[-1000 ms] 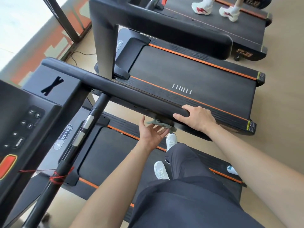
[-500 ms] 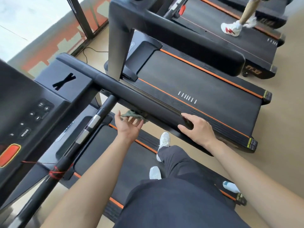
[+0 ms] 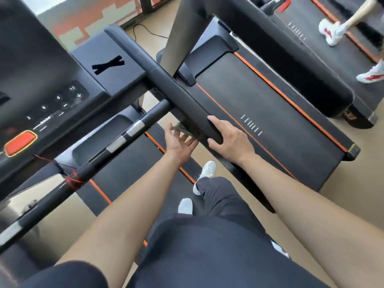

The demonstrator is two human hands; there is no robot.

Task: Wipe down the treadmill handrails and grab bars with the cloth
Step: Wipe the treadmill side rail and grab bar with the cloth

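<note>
Bright daylight comes in from the window [image 3: 49, 5] at upper left, washed out to a pale blank; the floor [image 3: 357, 183] glows warm beige; a soft sheen runs along the top of the black handrail [image 3: 166, 84] and across the console [image 3: 52, 65]; hard glints sit on the metal bands of the grab bar [image 3: 135, 128]; shadows are soft and gather under the handrail, where the cloth [image 3: 182, 128] is dim and smeared; motion blur softens the whole frame, strongest on the walker's shoes [image 3: 330, 32] at upper right; straight rails bow toward the edges, wide-angle style; the forearms [image 3: 311, 215] loom oversized and soft at the bottom.
</note>
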